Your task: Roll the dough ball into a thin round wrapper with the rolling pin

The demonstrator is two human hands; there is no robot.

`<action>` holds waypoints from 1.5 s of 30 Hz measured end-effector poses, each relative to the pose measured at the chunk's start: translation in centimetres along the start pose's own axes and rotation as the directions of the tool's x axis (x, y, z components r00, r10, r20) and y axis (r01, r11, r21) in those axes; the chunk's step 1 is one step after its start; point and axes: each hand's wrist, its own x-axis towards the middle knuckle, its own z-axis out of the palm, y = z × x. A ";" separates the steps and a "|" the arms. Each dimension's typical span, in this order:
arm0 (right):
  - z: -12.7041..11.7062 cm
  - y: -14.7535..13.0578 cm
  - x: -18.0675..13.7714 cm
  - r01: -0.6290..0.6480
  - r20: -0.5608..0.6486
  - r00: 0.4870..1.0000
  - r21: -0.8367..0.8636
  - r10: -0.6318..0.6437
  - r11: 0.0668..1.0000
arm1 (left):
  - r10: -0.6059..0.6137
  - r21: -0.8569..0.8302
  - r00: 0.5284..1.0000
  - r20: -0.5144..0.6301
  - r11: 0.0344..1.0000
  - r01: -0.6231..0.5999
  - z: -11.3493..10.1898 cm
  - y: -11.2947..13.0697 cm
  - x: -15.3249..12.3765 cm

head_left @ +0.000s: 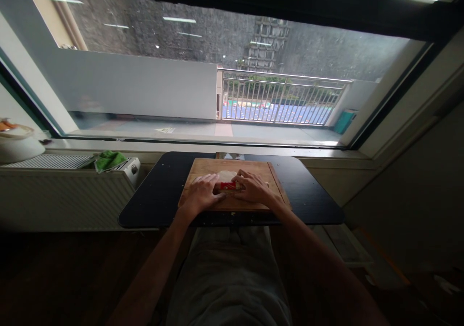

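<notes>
wooden board (205, 167) on black table (313, 190)

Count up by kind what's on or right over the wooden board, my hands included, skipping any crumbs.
Hands: 2, left hand and right hand
Red-labelled rod: 1
Pale flat sheet: 1
Total: 4

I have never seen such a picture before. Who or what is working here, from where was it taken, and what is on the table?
There is no machine here: a person works with two bare hands. The single picture comes from a camera worn on the head, looking forward and down. On the black table lies a wooden board. The left hand and right hand are both on a rod with a red label, perhaps a rolling pin; how firm their grip is, I cannot tell. Just beyond the rod is a pale, flat piece, possibly dough.
</notes>
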 end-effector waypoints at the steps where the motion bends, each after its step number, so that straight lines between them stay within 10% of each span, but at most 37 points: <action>1: 0.0 0.0 0.0 0.000 -0.002 1.000 0.001 0.000 1.000 | 0.005 0.003 1.000 0.002 1.000 -0.005 0.0 0.0 0.0; 45: 1.4 0.9 0.3 0.029 -0.064 0.998 0.067 -0.024 0.997 | 0.027 0.005 0.998 0.059 1.000 -0.028 -0.9 0.0 0.3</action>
